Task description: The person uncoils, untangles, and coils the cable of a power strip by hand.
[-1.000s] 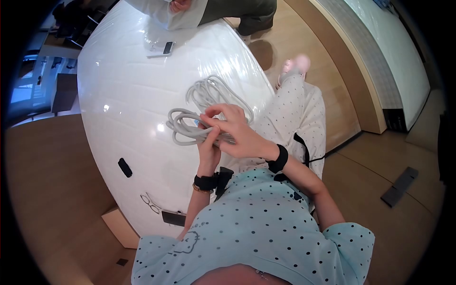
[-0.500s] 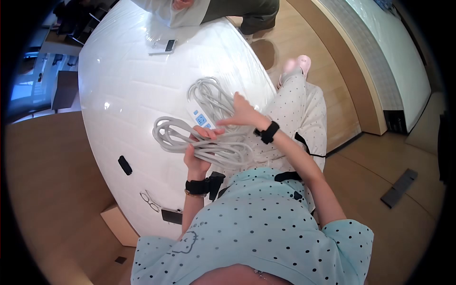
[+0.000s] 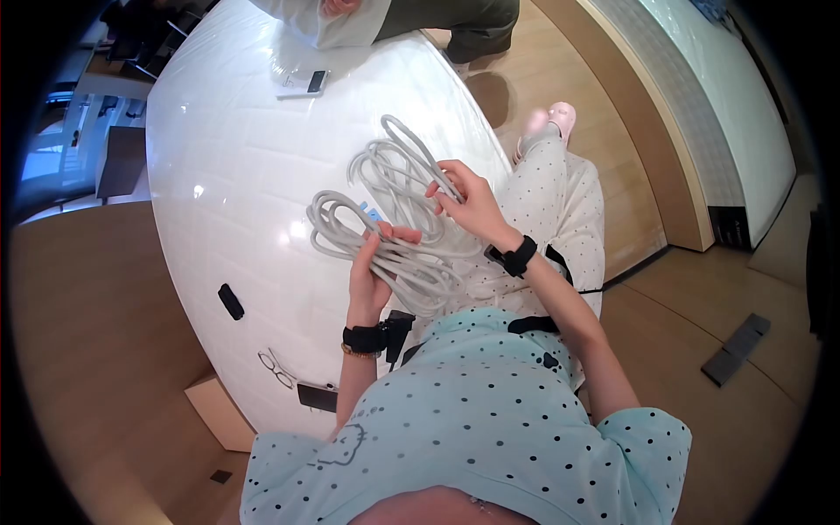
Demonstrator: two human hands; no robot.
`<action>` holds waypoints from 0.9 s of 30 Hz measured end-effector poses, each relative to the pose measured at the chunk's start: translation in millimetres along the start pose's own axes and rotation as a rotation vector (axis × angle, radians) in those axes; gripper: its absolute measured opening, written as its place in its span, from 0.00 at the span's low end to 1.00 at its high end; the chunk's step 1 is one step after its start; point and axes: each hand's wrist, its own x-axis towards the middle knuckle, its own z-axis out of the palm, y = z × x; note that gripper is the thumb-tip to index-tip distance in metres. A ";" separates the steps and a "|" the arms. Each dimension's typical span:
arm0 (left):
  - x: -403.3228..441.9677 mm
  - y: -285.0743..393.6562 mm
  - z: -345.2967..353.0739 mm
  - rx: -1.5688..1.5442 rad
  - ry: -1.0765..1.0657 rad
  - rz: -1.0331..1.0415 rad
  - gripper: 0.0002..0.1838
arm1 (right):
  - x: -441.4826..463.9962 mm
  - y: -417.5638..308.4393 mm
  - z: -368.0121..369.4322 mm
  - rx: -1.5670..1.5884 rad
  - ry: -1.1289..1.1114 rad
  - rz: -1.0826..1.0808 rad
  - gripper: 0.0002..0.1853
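Observation:
A bundle of looped grey cable (image 3: 407, 273) lies in my left hand (image 3: 372, 267), its fingers wrapped round the middle. My right hand (image 3: 468, 201) is closed on a loop of the same kind of cable, lifted from a second loose coil (image 3: 385, 179). That coil rests on the white plastic-covered mattress (image 3: 236, 175). Between the two bundles part of a white power strip with blue sockets (image 3: 373, 213) shows; the cable hides most of it. Black bands circle both my wrists.
On the mattress lie a black object (image 3: 231, 302), eyeglasses (image 3: 276, 368), a dark phone (image 3: 317, 396) and a small white device (image 3: 303, 85). Another person (image 3: 394, 19) sits at the far edge. A grey strip (image 3: 736, 349) is on the floor at right.
My right hand has closed on a cable loop and raised it from the coil. My left hand has moved slightly right and up with its bundle, covering more of the power strip.

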 end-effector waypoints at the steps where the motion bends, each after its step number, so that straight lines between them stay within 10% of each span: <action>1: 2.1 -0.6 2.8 0.015 0.037 -0.005 0.14 | -4.1 -5.4 0.4 0.017 0.008 -0.031 0.21; 8: 12.7 -10.5 3.2 0.002 0.225 0.080 0.12 | -24.5 -11.3 24.2 -0.277 -0.137 -0.273 0.28; 27: 7.2 -20.4 -11.1 -0.063 0.351 0.132 0.23 | -34.0 -31.0 31.5 -0.529 -0.495 -0.060 0.29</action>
